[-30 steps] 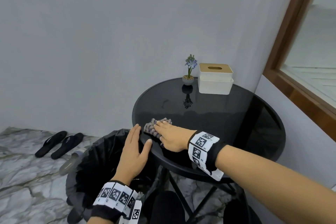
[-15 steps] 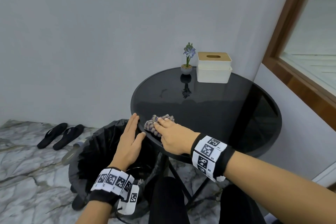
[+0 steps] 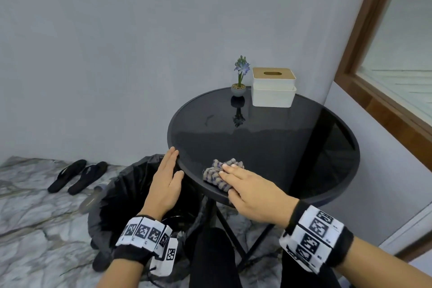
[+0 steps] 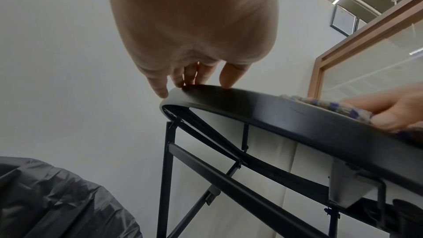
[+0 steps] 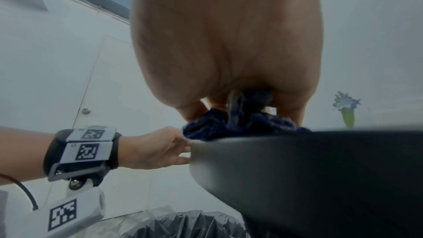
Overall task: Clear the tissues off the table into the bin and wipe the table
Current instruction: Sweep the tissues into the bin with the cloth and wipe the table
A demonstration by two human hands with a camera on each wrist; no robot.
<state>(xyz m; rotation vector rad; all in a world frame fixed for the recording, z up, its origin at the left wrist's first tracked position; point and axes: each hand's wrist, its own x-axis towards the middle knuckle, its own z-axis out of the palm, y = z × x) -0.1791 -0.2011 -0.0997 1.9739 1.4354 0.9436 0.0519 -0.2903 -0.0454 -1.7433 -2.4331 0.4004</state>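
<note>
A round black glass table (image 3: 268, 142) stands by the wall. Near its front-left edge lies a bunched checked cloth (image 3: 214, 174). My right hand (image 3: 233, 177) presses down on the cloth with straight fingers, the thumb at the rim. The left wrist view shows the cloth (image 4: 320, 105) under those fingers. My left hand (image 3: 167, 177) is flat, its fingertips (image 4: 194, 77) touching the table's left rim (image 4: 274, 113), held over the bin (image 3: 121, 196). The bin is lined with a black bag. No loose tissue shows on the table top.
A white tissue box (image 3: 273, 90) with a wooden lid and a small potted flower (image 3: 238, 89) stand at the table's far edge by the wall. Black slippers (image 3: 74, 176) lie on the marble floor to the left. A wood-framed window (image 3: 374, 91) is on the right.
My right hand has slid the cloth a little to the right along the front edge, away from the left hand. The left hand stays at the rim over the bin.
</note>
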